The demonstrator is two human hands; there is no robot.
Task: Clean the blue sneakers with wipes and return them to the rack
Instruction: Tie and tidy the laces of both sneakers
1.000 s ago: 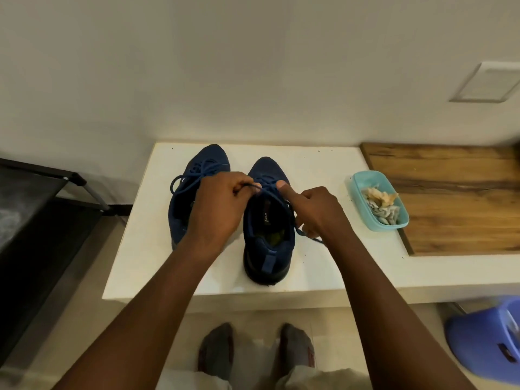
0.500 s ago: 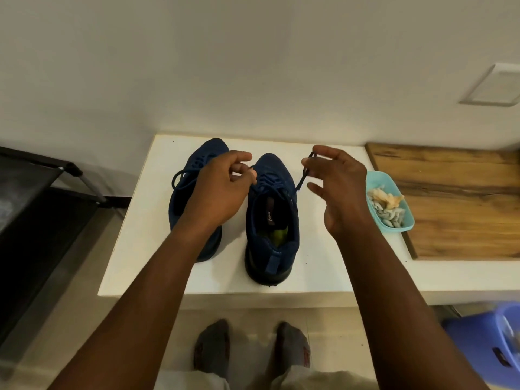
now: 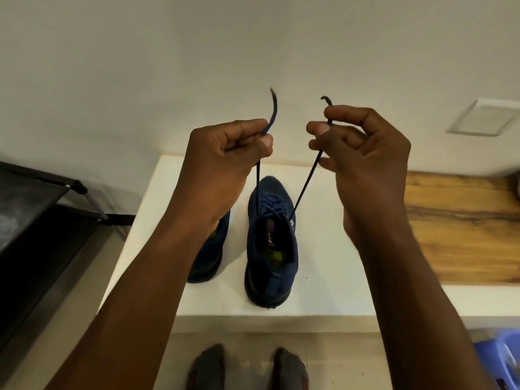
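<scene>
**Lace drawn up, rack step not yet done**

The pair of dark blue mesh sneakers (image 3: 271, 249) stands on the white desk (image 3: 323, 263) with toes toward the desk's far edge. One is near the desk's middle. The second sneaker (image 3: 211, 257) is toward the desk's left side, partly hidden behind a forearm.

Both hands are raised above the desk. The left hand (image 3: 225, 156) has its fingers curled and pinches one end of the middle sneaker's dark blue shoelace (image 3: 306, 187). The right hand (image 3: 365, 156) pinches the other end between thumb and forefinger, with the other fingers loosely bent. Both strands run taut down to the shoe's top eyelets, so the lace is untied and pulled upward.

No wipe shows in either hand or on the visible part of the desk, and the uppers give no clear sign of whether they have been wiped. The step in hand looks like lace work, either loosening before cleaning or retying after it. I cannot tell which.

The black metal-framed rack (image 3: 33, 235) stands beyond the desk's left edge with neither sneaker on it. At the least, finishing this lace and carrying both shoes over to the rack remain.
</scene>
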